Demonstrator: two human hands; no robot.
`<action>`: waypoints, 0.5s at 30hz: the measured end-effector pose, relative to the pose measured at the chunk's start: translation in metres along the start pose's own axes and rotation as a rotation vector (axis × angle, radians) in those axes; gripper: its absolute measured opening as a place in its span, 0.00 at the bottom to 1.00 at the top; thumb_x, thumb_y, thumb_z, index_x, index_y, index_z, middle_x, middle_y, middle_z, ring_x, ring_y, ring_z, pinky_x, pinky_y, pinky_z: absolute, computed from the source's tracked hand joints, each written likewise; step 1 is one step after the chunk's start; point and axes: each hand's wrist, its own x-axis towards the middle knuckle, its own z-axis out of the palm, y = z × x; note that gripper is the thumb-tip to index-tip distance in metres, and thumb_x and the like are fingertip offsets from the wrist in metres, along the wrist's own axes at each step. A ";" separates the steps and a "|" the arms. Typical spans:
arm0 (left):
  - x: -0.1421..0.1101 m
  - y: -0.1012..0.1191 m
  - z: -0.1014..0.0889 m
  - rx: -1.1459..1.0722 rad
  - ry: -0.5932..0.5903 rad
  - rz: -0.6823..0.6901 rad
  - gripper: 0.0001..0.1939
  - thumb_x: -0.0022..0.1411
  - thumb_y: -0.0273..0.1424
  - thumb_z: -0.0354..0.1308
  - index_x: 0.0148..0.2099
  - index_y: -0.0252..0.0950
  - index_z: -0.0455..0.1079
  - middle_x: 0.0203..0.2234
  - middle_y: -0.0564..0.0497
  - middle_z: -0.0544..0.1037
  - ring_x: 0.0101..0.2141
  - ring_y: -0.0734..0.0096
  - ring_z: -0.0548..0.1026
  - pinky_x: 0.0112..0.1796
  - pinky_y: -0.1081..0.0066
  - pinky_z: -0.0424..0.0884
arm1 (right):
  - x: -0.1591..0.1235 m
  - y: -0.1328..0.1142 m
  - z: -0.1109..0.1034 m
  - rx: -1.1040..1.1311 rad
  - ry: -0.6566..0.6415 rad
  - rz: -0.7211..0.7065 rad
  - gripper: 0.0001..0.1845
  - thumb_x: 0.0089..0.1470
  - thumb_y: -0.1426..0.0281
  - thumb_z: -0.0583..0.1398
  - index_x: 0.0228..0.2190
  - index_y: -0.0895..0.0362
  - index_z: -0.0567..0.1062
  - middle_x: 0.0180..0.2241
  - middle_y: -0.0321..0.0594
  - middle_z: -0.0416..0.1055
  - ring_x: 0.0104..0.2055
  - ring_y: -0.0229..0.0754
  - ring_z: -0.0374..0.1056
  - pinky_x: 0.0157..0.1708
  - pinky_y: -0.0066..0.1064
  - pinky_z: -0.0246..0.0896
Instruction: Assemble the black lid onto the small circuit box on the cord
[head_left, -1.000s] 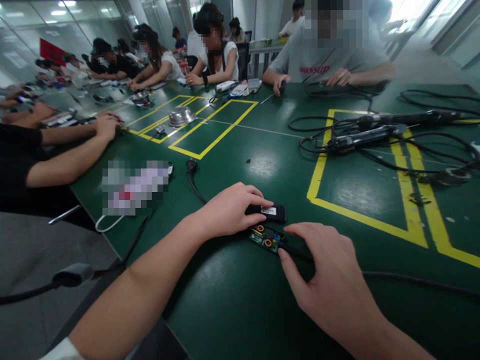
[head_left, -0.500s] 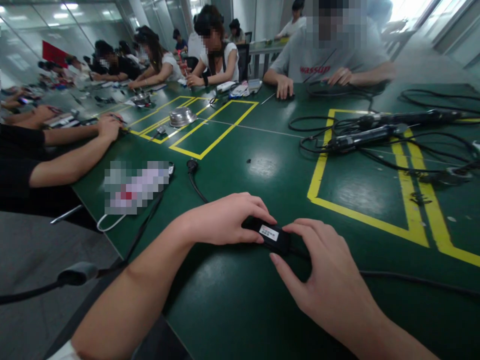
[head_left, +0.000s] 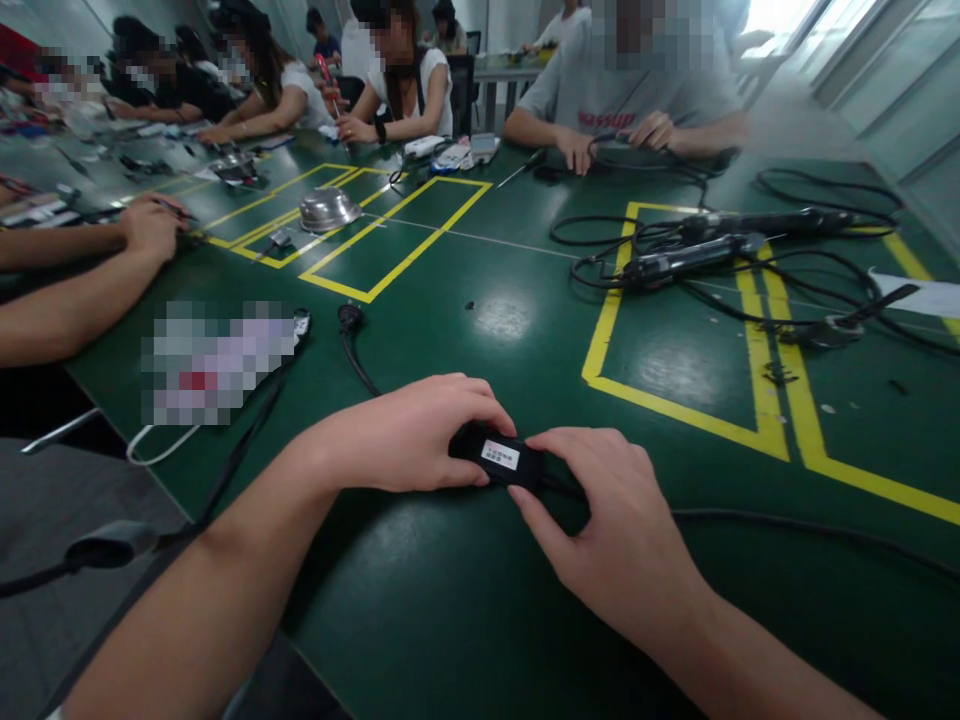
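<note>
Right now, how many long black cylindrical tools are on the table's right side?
2: the nearer tool lies beyond the right hand; the farther tool sits just behind it, reaching farther right. Others could be hidden.

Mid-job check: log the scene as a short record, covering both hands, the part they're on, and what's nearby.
Left hand: gripping the left end of a black case
Right hand: thumb and forefinger at the case's right end
Case: white label facing up
Cable: extends right, beyond the right hand
Plug: on the green table, past the left hand
Metal bowl: farther off, left
Opposite: person in grey shirt
</note>
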 end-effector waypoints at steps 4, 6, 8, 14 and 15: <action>-0.002 0.000 -0.002 0.003 0.001 -0.013 0.18 0.62 0.27 0.76 0.54 0.39 0.80 0.50 0.49 0.84 0.52 0.58 0.80 0.54 0.62 0.71 | 0.001 -0.001 0.000 0.005 -0.002 0.007 0.10 0.66 0.67 0.63 0.48 0.52 0.77 0.45 0.48 0.83 0.46 0.56 0.76 0.45 0.47 0.65; -0.002 0.000 -0.002 0.000 0.001 -0.016 0.19 0.62 0.27 0.76 0.54 0.39 0.80 0.50 0.49 0.84 0.52 0.58 0.80 0.53 0.62 0.71 | 0.001 -0.002 0.000 0.002 -0.007 0.002 0.10 0.66 0.67 0.63 0.48 0.52 0.77 0.46 0.47 0.82 0.47 0.56 0.76 0.45 0.47 0.65; -0.003 0.000 -0.002 0.007 0.001 -0.024 0.18 0.62 0.26 0.76 0.54 0.39 0.80 0.50 0.48 0.83 0.52 0.58 0.79 0.54 0.62 0.71 | 0.002 -0.001 0.001 0.002 -0.013 -0.012 0.10 0.67 0.68 0.63 0.49 0.53 0.77 0.46 0.47 0.82 0.47 0.55 0.76 0.45 0.46 0.65; 0.000 0.001 0.004 0.023 0.006 0.012 0.17 0.65 0.25 0.73 0.55 0.38 0.79 0.51 0.47 0.83 0.52 0.58 0.79 0.55 0.61 0.71 | 0.001 0.002 0.003 -0.011 0.016 -0.007 0.08 0.67 0.67 0.62 0.46 0.52 0.77 0.43 0.47 0.82 0.45 0.55 0.75 0.43 0.46 0.63; 0.001 0.001 0.005 0.018 0.006 0.019 0.17 0.65 0.25 0.73 0.54 0.38 0.79 0.51 0.47 0.83 0.52 0.58 0.79 0.55 0.61 0.71 | 0.000 0.003 0.004 -0.009 0.023 -0.004 0.07 0.66 0.66 0.63 0.45 0.52 0.77 0.42 0.46 0.82 0.44 0.55 0.75 0.42 0.46 0.63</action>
